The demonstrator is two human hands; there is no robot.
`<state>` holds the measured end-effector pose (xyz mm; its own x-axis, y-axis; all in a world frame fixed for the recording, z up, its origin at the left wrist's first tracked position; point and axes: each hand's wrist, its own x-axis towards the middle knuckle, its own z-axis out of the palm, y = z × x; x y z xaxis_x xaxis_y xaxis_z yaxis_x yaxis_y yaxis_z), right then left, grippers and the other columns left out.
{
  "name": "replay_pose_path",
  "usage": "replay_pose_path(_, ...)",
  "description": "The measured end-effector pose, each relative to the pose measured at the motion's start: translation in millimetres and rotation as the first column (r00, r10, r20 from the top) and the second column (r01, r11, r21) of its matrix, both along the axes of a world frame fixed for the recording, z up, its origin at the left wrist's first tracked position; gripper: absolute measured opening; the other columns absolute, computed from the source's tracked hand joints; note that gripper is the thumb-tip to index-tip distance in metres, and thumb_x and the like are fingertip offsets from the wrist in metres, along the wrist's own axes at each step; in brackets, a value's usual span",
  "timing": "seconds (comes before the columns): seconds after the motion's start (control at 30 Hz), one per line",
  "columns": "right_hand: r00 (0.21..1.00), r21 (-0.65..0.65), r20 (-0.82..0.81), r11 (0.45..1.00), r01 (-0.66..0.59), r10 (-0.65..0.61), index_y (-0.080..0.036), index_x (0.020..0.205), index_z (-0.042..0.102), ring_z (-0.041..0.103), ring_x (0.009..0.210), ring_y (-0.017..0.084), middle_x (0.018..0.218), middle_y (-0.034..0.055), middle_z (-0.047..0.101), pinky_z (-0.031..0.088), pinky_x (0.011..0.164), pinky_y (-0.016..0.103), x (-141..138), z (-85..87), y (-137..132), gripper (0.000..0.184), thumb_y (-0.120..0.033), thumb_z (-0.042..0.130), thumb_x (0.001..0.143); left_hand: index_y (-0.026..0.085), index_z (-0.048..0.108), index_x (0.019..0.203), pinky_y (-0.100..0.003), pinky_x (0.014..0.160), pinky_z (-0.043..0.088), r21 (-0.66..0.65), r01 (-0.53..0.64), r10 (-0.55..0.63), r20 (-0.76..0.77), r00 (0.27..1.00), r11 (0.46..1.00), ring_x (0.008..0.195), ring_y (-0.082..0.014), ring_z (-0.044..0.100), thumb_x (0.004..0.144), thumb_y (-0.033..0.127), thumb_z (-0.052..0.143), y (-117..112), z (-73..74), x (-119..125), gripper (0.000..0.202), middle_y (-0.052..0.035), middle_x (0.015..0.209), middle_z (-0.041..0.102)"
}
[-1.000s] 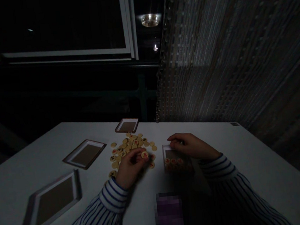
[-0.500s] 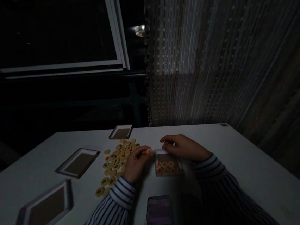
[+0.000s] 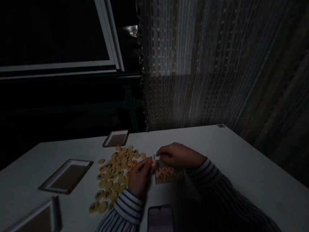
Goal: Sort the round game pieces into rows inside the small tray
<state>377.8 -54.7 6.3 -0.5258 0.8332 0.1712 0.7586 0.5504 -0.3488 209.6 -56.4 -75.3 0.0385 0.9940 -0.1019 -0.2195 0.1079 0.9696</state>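
A heap of round wooden game discs (image 3: 115, 172) with red and black marks lies on the white table (image 3: 244, 169). My left hand (image 3: 140, 175) pinches one disc (image 3: 153, 162) at the left edge of a small shallow box (image 3: 167, 173) that holds several red-marked discs. My right hand (image 3: 178, 155) rests curled on the far edge of that box, fingers bent over its rim.
Three shallow trays lie on the table: a small one (image 3: 115, 138) at the back, one (image 3: 66, 175) to the left, one (image 3: 23, 230) at the near left. A dark phone (image 3: 160, 225) lies near my chest. A bead curtain (image 3: 219, 51) hangs behind.
My left hand has lifted one disc from the heap and carried it right to the small box. The right hand has stayed on the box. The view has shifted right.
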Motion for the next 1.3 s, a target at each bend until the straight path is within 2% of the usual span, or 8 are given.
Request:
replay_pose_path(0.2, 0.998, 0.066, 0.064, 0.998, 0.018, -0.023, -0.021, 0.105, 0.06, 0.059, 0.089, 0.017, 0.097, 0.0042, 0.066, 0.04, 0.077, 0.027, -4, -7.7, -4, 0.029, -0.025, 0.045, 0.08, 0.013, 0.067, 0.091, -0.026, 0.07, 0.051, 0.016, 0.066, -0.066, 0.052, 0.996, 0.998, 0.075, -0.016, 0.064, 0.063, 0.038, 0.066, -3, 6.7, 2, 0.037, -0.0066, 0.083, 0.07)
replay_pose_path(0.37, 0.997, 0.107, 0.08, 0.994, -0.028, 0.02, -0.02, 0.108, 0.057, 0.058, 0.09, 0.017, 0.1, 0.0055, 0.064, 0.04, 0.077, 0.026, -7, -18.1, -5, 0.029, -0.028, 0.047, 0.082, 0.013, 0.068, 0.086, -0.028, 0.07, 0.051, 0.047, 0.042, -0.043, 0.006, 0.999, 0.998, 0.079, -0.0189, 0.064, 0.06, 0.037, 0.068, -5, 11.6, 1, 0.035, -0.0075, 0.086, 0.07)
replay_pose_path(0.53, 0.99, 0.105, 0.114, 0.99, -0.093, 0.081, -0.021, 0.108, 0.056, 0.057, 0.091, 0.016, 0.097, 0.0057, 0.065, 0.039, 0.078, 0.026, -11, -19.0, -7, 0.028, -0.031, 0.042, 0.086, 0.013, 0.068, 0.082, -0.028, 0.071, 0.051, 0.078, 0.038, -0.036, -0.028, 0.999, 0.996, 0.074, -0.0175, 0.064, 0.061, 0.037, 0.067, -6, 8.8, 2, 0.031, -0.0055, 0.079, 0.071)
replay_pose_path(0.73, 0.986, 0.134, 0.152, 0.987, -0.091, 0.071, -0.02, 0.104, 0.058, 0.055, 0.09, 0.017, 0.094, 0.0067, 0.064, 0.039, 0.078, 0.028, -11, -13.4, -10, 0.031, -0.038, 0.04, 0.087, 0.014, 0.067, 0.078, -0.024, 0.063, 0.049, 0.055, 0.008, -0.007, -0.023, 1.0, 0.998, 0.063, -0.014, 0.062, 0.059, 0.035, 0.069, -7, 6.9, 4, 0.029, -0.0023, 0.067, 0.069)
replay_pose_path(0.93, 0.976, 0.149, 0.202, 0.983, -0.107, 0.076, -0.017, 0.101, 0.059, 0.056, 0.087, 0.018, 0.094, 0.0078, 0.063, 0.039, 0.077, 0.029, -12, -14.5, -8, 0.029, -0.035, 0.042, 0.085, 0.014, 0.067, 0.079, -0.023, 0.062, 0.048, 0.071, 0.04, -0.039, -0.026, 0.999, 0.997, 0.063, -0.013, 0.061, 0.06, 0.037, 0.068, -7, 3.0, 4, 0.03, -0.003, 0.069, 0.068)
replay_pose_path(1.03, 0.974, 0.146, 0.217, 0.985, -0.098, 0.064, -0.017, 0.101, 0.058, 0.056, 0.085, 0.017, 0.093, 0.0079, 0.063, 0.039, 0.075, 0.028, -9, -13.0, -8, 0.028, -0.034, 0.044, 0.084, 0.014, 0.067, 0.08, -0.024, 0.064, 0.048, 0.107, 0.051, -0.043, -0.076, 0.996, 0.993, 0.067, -0.0144, 0.062, 0.063, 0.039, 0.066, -4, -2.1, 3, 0.03, -0.0039, 0.071, 0.069)
replay_pose_path(1.13, 0.98, 0.15, 0.2, 0.987, -0.052, 0.021, -0.017, 0.102, 0.058, 0.056, 0.086, 0.017, 0.094, 0.0074, 0.063, 0.038, 0.076, 0.028, -2, -9.5, -8, 0.027, -0.03, 0.043, 0.084, 0.015, 0.067, 0.081, -0.026, 0.067, 0.048, 0.162, 0.025, 0.007, -0.193, 0.981, 0.987, 0.07, -0.0157, 0.061, 0.065, 0.038, 0.063, -2, -5.7, 1, 0.028, -0.0038, 0.072, 0.068)
replay_pose_path(1.3, 0.971, 0.08, 0.228, 0.996, 0.049, -0.066, -0.016, 0.101, 0.058, 0.056, 0.089, 0.018, 0.096, 0.0078, 0.063, 0.038, 0.075, 0.027, 14, -3.7, -8, 0.026, -0.028, 0.047, 0.081, 0.016, 0.067, 0.079, -0.032, 0.078, 0.046, 0.316, 0.035, 0.099, -0.399, 0.911, 0.948, 0.081, -0.0189, 0.06, 0.067, 0.032, 0.06, 0, -10.1, -2, 0.021, -0.0057, 0.082, 0.067)
